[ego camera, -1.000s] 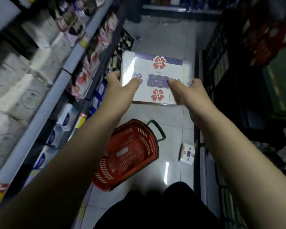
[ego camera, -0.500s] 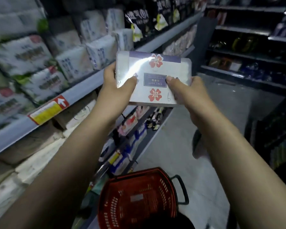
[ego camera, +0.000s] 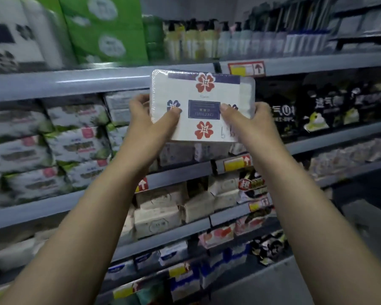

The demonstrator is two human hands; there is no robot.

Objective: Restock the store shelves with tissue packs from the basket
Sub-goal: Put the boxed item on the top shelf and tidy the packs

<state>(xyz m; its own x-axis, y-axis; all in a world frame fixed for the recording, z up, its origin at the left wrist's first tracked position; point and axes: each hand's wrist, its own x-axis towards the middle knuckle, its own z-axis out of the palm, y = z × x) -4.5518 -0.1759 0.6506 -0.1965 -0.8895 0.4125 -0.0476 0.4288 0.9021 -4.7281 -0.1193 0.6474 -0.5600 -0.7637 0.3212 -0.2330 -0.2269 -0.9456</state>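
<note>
1. The restocking is sitting mid-step: one tissue pack (ego camera: pixel 202 106) is being held up in front of the shelves (ego camera: pixel 75 82), not yet resting on any of them.
2. The pack is hanging in the air between the front edge of the upper shelf and the front edge of the next shelf (ego camera: pixel 317 144) down. It is covering the bay that lies between the green-and-white packs (ego camera: pixel 75 146) on the left and the black packs (ego camera: pixel 330 106) on the right.
3. The left hand (ego camera: pixel 150 122) is gripping the pack's left short end, its thumb pressing on the printed face and its fingers curling round the back.
4. The right hand (ego camera: pixel 249 122) is doing the same at the right short end, so both hands are carrying the load.
5. What is left, as I judge it, is pushing this pack over the shelf's front edge into that bay and letting go. The basket is lying out of view, so I cannot tell how many packs are waiting.
6. The pack's broad printed face is turning toward the camera, and its long axis is running left to right, nearly parallel to the shelf edges, with the right end dipping slightly.
7. The label lettering is reading upside down, and the purple band is lying along the top edge.
</note>
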